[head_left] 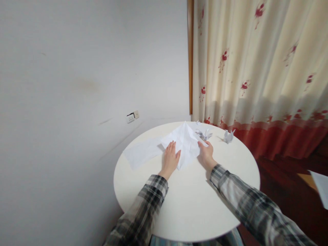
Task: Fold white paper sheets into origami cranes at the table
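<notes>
A creased white sheet of paper (186,147) lies turned like a diamond on the round white table (194,205), one corner pointing to the far edge. My left hand (171,158) rests flat on its left part, fingers stretched out. At the right corner my right hand (206,153) pinches the paper between thumb and fingers, lifting that corner a little. Another white sheet (140,152) spreads out to the left, partly beneath the creased one. Folded paper pieces (205,134) sit just beyond my right hand, their exact shapes blurred.
A folded paper figure (229,136) stands near the table's far right edge. The wall with a power socket (130,118) borders the left side, and a floral curtain (243,68) hangs behind. At the far right is a white sheet (320,188) on something brown.
</notes>
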Demonstrator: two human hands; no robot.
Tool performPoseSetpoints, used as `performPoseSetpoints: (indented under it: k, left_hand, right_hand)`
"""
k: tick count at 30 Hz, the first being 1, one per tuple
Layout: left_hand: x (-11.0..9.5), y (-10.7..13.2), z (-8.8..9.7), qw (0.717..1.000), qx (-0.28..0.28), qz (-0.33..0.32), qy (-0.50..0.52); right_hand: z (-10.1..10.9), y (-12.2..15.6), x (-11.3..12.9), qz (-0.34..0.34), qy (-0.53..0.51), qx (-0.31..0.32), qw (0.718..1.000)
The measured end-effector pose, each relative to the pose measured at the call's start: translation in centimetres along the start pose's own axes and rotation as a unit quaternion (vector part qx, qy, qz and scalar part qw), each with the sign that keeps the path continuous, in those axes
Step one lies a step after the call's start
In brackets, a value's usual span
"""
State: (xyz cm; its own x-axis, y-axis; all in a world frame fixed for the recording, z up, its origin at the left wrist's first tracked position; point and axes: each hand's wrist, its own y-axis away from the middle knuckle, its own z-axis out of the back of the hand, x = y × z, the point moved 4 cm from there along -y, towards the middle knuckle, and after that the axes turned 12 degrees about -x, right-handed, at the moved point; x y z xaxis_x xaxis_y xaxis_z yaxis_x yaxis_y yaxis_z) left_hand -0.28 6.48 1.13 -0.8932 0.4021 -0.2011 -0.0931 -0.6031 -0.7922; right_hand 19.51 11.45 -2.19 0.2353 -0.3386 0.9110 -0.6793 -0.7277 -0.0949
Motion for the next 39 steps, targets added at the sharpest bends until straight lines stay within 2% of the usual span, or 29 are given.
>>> performPoseSetpoints:
  k: [3,6,9,13,17,21,24,29,35,39]
  left_hand:
    - [-0.5,-0.1,0.2,1.000,0.015,0.006,0.019]
    - [-0.6,0.4,-0.6,0.996,0.090,0.002,0.026]
    - [-0.3,1.2,-1.7,0.982,0.189,0.002,0.009]
    - [0.1,2.1,-2.7,0.958,0.284,-0.002,-0.027]
    - [-0.1,2.0,-2.6,0.958,0.285,-0.016,-0.031]
    - [-1.3,1.8,-2.6,0.958,0.271,-0.074,0.052]
    - [-1.9,2.0,-2.7,0.948,0.292,-0.097,0.085]
    - [-2.6,2.3,-2.2,0.938,0.320,-0.113,0.070]
    - [-4.2,2.2,-1.5,0.941,0.288,-0.149,0.101]
    - [-4.4,2.4,-1.5,0.924,0.330,-0.145,0.124]
  right_hand:
    - [0.4,0.4,0.1,-0.019,0.027,-0.047,0.998]
    - [0.0,1.0,-0.2,-0.032,0.045,-0.002,0.999]
    - [-0.4,1.3,-0.4,-0.013,0.089,0.048,0.995]
    - [-0.6,1.3,-0.6,0.006,0.121,0.069,0.990]
    - [-0.5,1.0,-0.7,0.021,0.144,0.060,0.988]
    - [-0.4,0.9,-0.7,0.030,0.147,0.057,0.987]
    - [-0.4,0.8,-0.6,0.032,0.157,0.053,0.986]
    - [-0.4,0.7,-0.5,0.057,0.178,0.037,0.982]
    - [-0.4,0.3,-0.2,0.058,0.182,0.012,0.981]
    - [-0.2,0.0,0.0,0.042,0.185,0.005,0.982]
